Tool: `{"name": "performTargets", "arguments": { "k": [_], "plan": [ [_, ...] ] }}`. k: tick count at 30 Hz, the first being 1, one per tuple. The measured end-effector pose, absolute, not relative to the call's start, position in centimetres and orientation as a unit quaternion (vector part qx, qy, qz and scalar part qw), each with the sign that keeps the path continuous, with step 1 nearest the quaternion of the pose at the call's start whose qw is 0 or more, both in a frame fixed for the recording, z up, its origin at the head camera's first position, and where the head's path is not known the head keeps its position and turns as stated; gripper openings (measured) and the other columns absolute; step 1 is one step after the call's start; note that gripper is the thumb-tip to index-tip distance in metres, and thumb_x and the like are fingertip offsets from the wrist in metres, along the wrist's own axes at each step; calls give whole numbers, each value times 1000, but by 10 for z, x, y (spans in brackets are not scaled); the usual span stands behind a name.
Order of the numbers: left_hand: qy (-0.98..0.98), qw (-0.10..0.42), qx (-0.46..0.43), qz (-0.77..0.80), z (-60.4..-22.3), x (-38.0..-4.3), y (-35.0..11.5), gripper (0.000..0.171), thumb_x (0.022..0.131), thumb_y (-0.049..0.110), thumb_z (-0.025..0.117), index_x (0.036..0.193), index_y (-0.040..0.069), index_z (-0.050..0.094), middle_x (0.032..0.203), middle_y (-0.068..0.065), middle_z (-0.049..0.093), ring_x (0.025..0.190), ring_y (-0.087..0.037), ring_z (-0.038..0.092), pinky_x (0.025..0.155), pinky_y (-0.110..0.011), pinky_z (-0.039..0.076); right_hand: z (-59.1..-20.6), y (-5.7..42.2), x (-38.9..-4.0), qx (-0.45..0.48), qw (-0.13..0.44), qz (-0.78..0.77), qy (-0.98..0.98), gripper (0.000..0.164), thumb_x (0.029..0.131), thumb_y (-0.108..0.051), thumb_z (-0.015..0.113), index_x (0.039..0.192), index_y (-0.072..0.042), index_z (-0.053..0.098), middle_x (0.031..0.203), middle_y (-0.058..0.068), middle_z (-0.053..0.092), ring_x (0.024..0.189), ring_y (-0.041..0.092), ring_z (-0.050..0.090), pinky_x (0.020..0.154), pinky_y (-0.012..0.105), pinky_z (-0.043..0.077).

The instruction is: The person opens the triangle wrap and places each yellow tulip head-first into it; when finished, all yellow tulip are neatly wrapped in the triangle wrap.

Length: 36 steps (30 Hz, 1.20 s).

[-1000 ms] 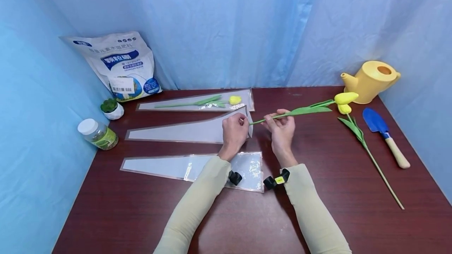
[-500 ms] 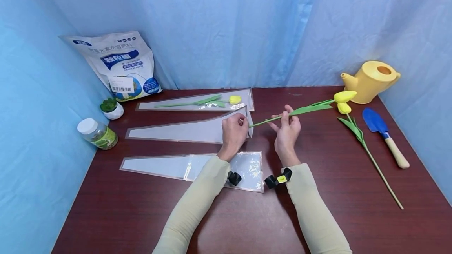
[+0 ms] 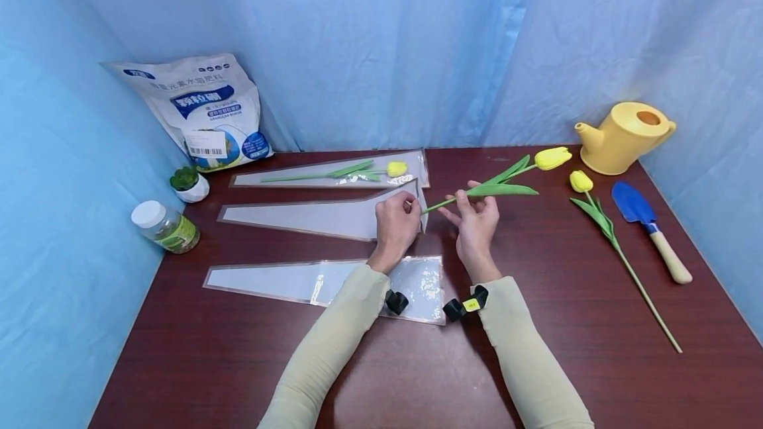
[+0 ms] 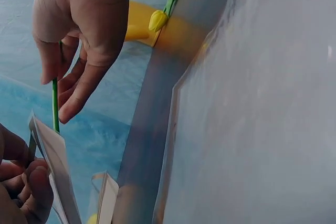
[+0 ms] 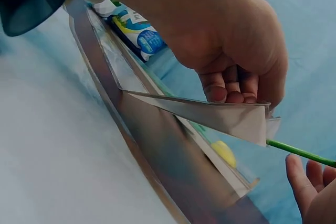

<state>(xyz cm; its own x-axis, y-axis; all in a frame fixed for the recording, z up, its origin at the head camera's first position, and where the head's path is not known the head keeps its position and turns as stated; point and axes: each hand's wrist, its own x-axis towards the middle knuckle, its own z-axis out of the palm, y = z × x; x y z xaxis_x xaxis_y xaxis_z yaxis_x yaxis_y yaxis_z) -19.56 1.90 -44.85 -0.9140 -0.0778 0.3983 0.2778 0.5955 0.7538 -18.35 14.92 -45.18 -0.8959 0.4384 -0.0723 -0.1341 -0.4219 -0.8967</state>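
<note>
My left hand (image 3: 396, 224) pinches the edge of the mouth of the middle clear flower sleeve (image 3: 298, 218), which bulges open at its wide right end. With its fingers, my right hand (image 3: 477, 234) holds a yellow tulip (image 3: 503, 189) by the green stem, just below the leaves. The lower stem runs into the sleeve's mouth in the right wrist view, beneath my left fingers (image 5: 233, 92). The bloom points up and right, over the table. How far the stem reaches inside is hidden.
Behind lies a sleeve (image 3: 247, 180) with a tulip (image 3: 397, 169) in it; nearer lies another flat sleeve (image 3: 256, 280). At right are a loose tulip (image 3: 622, 257), a trowel (image 3: 632, 204) and a watering can (image 3: 626, 141). A fertilizer bag (image 3: 203, 111), potted plant (image 3: 189, 184) and jar (image 3: 165, 225) stand left.
My right hand first shifted its grip right along the stem, then moved left with the tulip, so the bloom sits farther left. The sleeve's narrow end shifted slightly right and up. My left hand stayed put.
</note>
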Motion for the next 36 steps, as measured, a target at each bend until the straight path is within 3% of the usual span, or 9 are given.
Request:
{"name": "performTargets", "arguments": {
  "k": [3, 10, 19, 29, 36],
  "plan": [
    [-871, 199, -56, -447, -449, -196, 19, 11, 85, 3, 68, 76, 4, 75, 55, -6, 65, 53, -16, 60, 58, -29, 53, -450, 151, -183, -149, 163, 831, -511, 16, 101, -17, 57, 116, -13, 59, 100, 4, 57, 102, 29, 65, 71, 32, 63],
    [-867, 207, -58, -449, -451, -197, 18, 13, 84, 1, 66, 74, 4, 74, 53, -6, 64, 50, -13, 57, 55, -27, 51, -443, 167, -183, -170, 187, 835, -489, 17, 102, -20, 55, 115, -10, 60, 128, -5, 58, 109, 10, 57, 67, 30, 63],
    [-867, 221, -65, -442, -451, -197, 18, 12, 82, -1, 66, 75, 3, 74, 54, -6, 66, 49, -14, 60, 53, -28, 52, -441, 175, -185, -185, 211, 839, -466, 16, 101, -12, 56, 117, -12, 53, 102, 4, 51, 95, 14, 60, 67, 34, 63],
    [-865, 215, -64, -448, -449, -195, 18, 11, 84, 0, 66, 76, 3, 74, 54, -6, 66, 50, -14, 59, 54, -26, 52, -446, 152, -182, -151, 199, 841, -480, 15, 99, -9, 59, 113, -11, 54, 98, 6, 56, 90, 16, 68, 70, 36, 63],
    [-863, 223, -64, -448, -446, -194, 18, 11, 85, 0, 66, 76, 2, 73, 55, -7, 66, 49, -15, 61, 57, -29, 55, -449, 145, -181, -146, 194, 850, -467, 22, 98, -6, 60, 118, -1, 51, 100, 10, 59, 89, 20, 72, 73, 37, 63]
  ]
}}
